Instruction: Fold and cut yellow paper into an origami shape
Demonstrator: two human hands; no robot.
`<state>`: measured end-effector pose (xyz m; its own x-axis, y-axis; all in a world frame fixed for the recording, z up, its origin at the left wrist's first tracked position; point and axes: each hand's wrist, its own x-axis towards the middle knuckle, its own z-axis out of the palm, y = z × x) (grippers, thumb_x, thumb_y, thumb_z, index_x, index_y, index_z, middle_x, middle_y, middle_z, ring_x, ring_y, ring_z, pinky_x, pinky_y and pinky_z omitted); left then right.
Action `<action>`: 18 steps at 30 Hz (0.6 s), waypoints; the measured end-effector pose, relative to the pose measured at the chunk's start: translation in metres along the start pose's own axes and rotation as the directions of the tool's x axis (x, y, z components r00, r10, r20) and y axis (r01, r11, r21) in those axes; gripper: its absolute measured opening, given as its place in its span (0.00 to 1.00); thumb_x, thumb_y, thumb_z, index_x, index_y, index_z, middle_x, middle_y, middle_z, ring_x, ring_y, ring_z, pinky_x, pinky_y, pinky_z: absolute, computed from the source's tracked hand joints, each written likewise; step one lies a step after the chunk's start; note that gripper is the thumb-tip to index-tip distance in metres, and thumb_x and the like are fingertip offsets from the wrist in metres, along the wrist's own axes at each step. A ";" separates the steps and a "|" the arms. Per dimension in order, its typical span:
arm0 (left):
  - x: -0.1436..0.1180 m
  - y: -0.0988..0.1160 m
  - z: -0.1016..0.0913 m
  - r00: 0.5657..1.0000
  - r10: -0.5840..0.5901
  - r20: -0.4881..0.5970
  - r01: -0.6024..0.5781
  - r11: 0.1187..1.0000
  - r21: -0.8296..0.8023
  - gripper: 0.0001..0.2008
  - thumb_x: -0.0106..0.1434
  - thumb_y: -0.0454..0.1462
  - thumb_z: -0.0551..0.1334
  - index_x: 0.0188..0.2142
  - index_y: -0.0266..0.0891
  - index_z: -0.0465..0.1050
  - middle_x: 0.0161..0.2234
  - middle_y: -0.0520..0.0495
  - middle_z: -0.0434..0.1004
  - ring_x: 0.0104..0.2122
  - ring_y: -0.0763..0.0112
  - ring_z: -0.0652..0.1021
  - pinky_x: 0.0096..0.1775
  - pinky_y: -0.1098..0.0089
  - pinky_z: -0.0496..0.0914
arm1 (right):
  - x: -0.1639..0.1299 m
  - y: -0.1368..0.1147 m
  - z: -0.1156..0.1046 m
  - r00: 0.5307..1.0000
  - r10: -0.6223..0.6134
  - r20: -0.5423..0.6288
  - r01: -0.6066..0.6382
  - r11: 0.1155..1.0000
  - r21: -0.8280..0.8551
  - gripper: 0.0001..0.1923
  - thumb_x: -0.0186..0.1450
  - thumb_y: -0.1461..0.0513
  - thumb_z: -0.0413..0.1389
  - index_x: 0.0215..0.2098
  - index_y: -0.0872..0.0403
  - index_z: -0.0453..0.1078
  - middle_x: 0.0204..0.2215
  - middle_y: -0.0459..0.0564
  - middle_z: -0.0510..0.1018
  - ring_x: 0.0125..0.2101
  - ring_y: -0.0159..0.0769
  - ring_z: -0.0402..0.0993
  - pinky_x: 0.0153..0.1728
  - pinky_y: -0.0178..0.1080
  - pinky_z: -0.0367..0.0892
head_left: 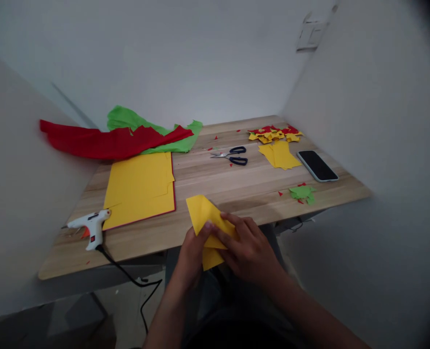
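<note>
Paper piece [202, 213], yellow, folded, low centre of frame at table [215, 182] edge: your left hand [191, 252] and right hand [247, 247] both pinch it, fingers closed over its lower half.

Light wooden table [215, 182] carries a white glue gun [90, 226] with black cord at its near left edge; a large yellow sheet [140, 188] lies beside it; red and green crepe paper [122, 138] behind; black-handled scissors [233, 155] at centre; a black smartphone [317, 165] near yellow and red paper scraps [275, 134] at right.
</note>
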<state>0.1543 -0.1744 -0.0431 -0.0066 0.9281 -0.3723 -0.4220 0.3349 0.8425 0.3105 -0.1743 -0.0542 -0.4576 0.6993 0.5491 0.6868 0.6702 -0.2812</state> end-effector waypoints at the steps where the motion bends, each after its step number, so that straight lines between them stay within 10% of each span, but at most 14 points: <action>1: 0.000 0.001 -0.001 1.000 0.000 0.026 0.000 1.000 0.003 0.27 0.54 0.49 0.72 0.47 0.34 0.77 0.39 0.40 0.83 0.40 0.55 0.82 0.41 0.64 0.74 | -0.001 0.000 0.000 1.000 -0.025 0.013 0.025 0.999 0.028 0.21 0.67 0.62 0.57 0.58 0.52 0.71 0.55 0.61 0.73 0.48 0.49 0.71 0.48 0.51 0.73; 10: 0.006 0.004 -0.012 0.971 -0.101 0.216 0.046 0.969 0.244 0.24 0.52 0.42 0.74 0.47 0.36 0.76 0.40 0.40 0.82 0.36 0.58 0.81 0.33 0.67 0.76 | -0.013 0.015 0.013 0.968 0.239 -0.073 -0.191 0.896 0.400 0.24 0.67 0.63 0.55 0.62 0.50 0.66 0.54 0.58 0.74 0.53 0.45 0.71 0.53 0.48 0.71; 16: 0.024 -0.013 -0.015 1.000 -0.013 -0.028 0.022 0.950 0.310 0.19 0.50 0.44 0.74 0.37 0.34 0.75 0.24 0.50 0.77 0.14 0.75 0.70 0.13 0.76 0.62 | -0.011 0.026 0.024 0.634 0.772 0.051 -0.555 0.408 0.725 0.18 0.71 0.57 0.51 0.54 0.51 0.74 0.45 0.54 0.83 0.46 0.45 0.80 0.45 0.47 0.77; 18: 0.029 -0.016 -0.014 0.994 0.055 -0.096 -0.031 0.973 0.228 0.18 0.52 0.45 0.73 0.35 0.36 0.74 0.24 0.53 0.76 0.14 0.79 0.69 0.15 0.78 0.61 | -0.014 0.026 0.026 0.624 0.781 -0.023 -0.535 0.448 0.716 0.19 0.71 0.58 0.51 0.57 0.50 0.73 0.48 0.53 0.82 0.49 0.46 0.79 0.48 0.48 0.75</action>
<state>0.1487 -0.1551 -0.0732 -0.1166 0.9251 -0.3614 -0.2039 0.3338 0.9203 0.3200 -0.1606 -0.0894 0.2639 0.9542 0.1412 0.1480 0.1046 -0.9834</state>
